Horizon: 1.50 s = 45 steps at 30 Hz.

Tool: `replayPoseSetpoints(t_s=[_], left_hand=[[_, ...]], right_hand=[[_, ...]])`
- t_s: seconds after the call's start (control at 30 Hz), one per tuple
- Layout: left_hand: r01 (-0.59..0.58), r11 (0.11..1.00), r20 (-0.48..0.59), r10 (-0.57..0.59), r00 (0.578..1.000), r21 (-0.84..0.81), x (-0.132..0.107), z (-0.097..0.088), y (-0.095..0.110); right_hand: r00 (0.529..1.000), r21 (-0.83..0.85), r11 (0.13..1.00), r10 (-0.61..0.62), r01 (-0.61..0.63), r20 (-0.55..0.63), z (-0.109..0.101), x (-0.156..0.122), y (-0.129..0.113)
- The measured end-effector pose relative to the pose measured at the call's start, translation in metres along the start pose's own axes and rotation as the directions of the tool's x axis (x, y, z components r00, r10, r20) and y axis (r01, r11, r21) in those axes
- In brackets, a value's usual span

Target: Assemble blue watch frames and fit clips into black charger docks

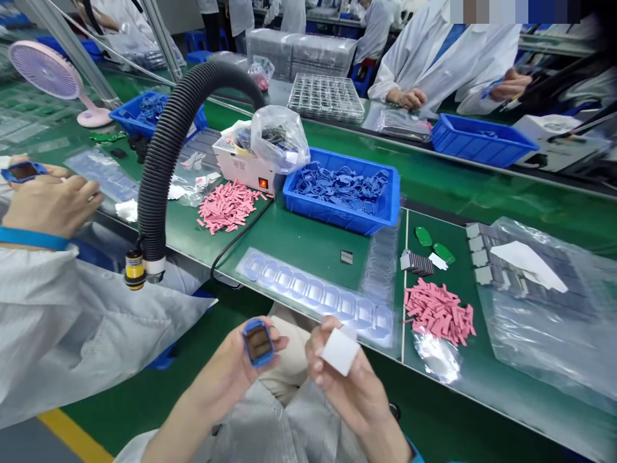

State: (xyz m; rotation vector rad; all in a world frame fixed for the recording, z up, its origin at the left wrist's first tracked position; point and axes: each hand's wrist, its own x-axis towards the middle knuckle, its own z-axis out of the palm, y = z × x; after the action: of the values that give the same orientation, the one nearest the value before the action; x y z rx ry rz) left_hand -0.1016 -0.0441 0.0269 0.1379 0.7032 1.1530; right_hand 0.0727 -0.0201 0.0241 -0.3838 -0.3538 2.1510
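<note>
Left hand [231, 379]: I had it closed on a blue-framed part [258, 343], gripped by its edges, low centre of frame.
Right hand [344, 392]: fingers closed on a white square pad [340, 350], just beside the left hand.
Progress: pad and part were apart, one per hand. Blue parts lay heaped in the blue crate [337, 218], mid-frame; pink strips [227, 207] were piled left of it.
Room: both hands were in open space below the bench [308, 241] front edge. Ribbed black hose [164, 161] stood left; a co-worker's hand [51, 206] was beyond it.
</note>
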Motion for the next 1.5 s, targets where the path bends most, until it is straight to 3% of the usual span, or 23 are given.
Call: replayPoseSetpoints(t_s=[0.13, 0.3, 0.47, 0.67, 0.8, 0.9, 0.97, 1.03, 1.13, 1.17, 1.27, 1.37, 1.5], left_hand=[[-0.026, 0.999, 0.218, 0.019, 0.976, 0.029, 0.009, 0.057, -0.023], [-0.002, 0.999, 0.283, -0.011, 0.959, 0.047, 0.02, 0.091, -0.048], [0.021, 0.998, 0.294, -0.036, 0.955, 0.053, 0.027, 0.102, -0.066], [0.037, 0.997, 0.262, -0.055, 0.964, 0.073, 0.029, 0.108, -0.074], [-0.039, 0.994, 0.27, 0.01, 0.963, 0.101, 0.031, 0.108, -0.078], [-0.078, 0.99, 0.274, 0.043, 0.961, 0.12, 0.032, 0.105, -0.079], [-0.096, 0.987, 0.279, 0.057, 0.959, 0.127, 0.032, 0.104, -0.08], [-0.116, 0.985, 0.285, 0.075, 0.956, 0.13, 0.032, 0.101, -0.08], [-0.148, 0.979, 0.277, 0.105, 0.955, 0.141, 0.031, 0.098, -0.08], [-0.154, 0.976, 0.266, 0.11, 0.958, 0.152, 0.031, 0.097, -0.079], [-0.168, 0.967, 0.239, 0.12, 0.964, 0.191, 0.031, 0.095, -0.078], [-0.173, 0.962, 0.235, 0.122, 0.964, 0.21, 0.032, 0.095, -0.079], [-0.141, 0.971, 0.22, 0.096, 0.971, 0.195, 0.032, 0.096, -0.084]], right_hand=[[0.99, 0.062, 0.989, -0.138, 0.137, 0.022, -0.005, -0.014, -0.028], [0.975, 0.142, 0.968, -0.217, 0.209, 0.045, -0.014, -0.026, -0.044], [0.97, 0.162, 0.961, -0.237, 0.226, 0.058, -0.022, -0.037, -0.055], [0.964, 0.11, 0.958, -0.264, 0.266, -0.033, -0.028, -0.046, -0.06], [0.933, -0.022, 0.936, -0.352, 0.352, -0.078, -0.022, -0.05, -0.063], [0.883, -0.215, 0.876, -0.459, 0.431, -0.098, -0.016, -0.053, -0.066], [0.834, -0.395, 0.79, -0.543, 0.469, -0.097, -0.012, -0.055, -0.067], [0.766, -0.611, 0.619, -0.642, 0.493, -0.034, -0.009, -0.058, -0.067], [0.635, -0.857, 0.185, -0.748, 0.481, 0.195, -0.007, -0.064, -0.067], [0.613, -0.892, 0.041, -0.74, 0.45, 0.275, -0.006, -0.067, -0.067], [0.624, -0.907, -0.272, -0.66, 0.32, 0.418, -0.004, -0.072, -0.068], [0.635, -0.88, -0.423, -0.624, 0.215, 0.455, -0.002, -0.074, -0.068], [0.64, -0.855, -0.493, -0.608, 0.16, 0.47, -0.004, -0.077, -0.066]])
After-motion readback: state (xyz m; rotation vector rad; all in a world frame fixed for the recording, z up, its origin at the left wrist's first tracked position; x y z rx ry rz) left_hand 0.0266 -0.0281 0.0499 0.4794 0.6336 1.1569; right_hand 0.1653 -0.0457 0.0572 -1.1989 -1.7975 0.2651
